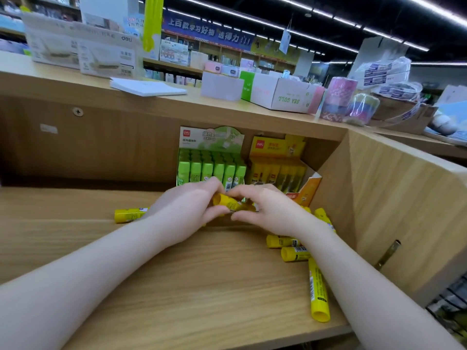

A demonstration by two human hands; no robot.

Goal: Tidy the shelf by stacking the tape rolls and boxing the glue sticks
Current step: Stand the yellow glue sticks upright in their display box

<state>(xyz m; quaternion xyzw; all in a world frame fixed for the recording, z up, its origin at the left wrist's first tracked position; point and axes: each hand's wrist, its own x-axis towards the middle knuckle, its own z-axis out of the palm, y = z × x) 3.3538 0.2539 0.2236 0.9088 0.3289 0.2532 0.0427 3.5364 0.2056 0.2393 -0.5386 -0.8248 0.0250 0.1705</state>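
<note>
Two bare forearms; no sleeves; left hand (pixel 187 210); right hand (pixel 267 210).

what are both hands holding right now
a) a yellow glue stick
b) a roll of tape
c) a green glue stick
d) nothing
a: the left hand and right hand meet in front of the display boxes, their fingers curled round a yellow glue stick.

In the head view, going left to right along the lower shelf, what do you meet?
Lone yellow glue stick lying flat → left hand → yellow glue stick held by both hands → right hand → pile of loose yellow glue sticks → wooden side wall.
</note>
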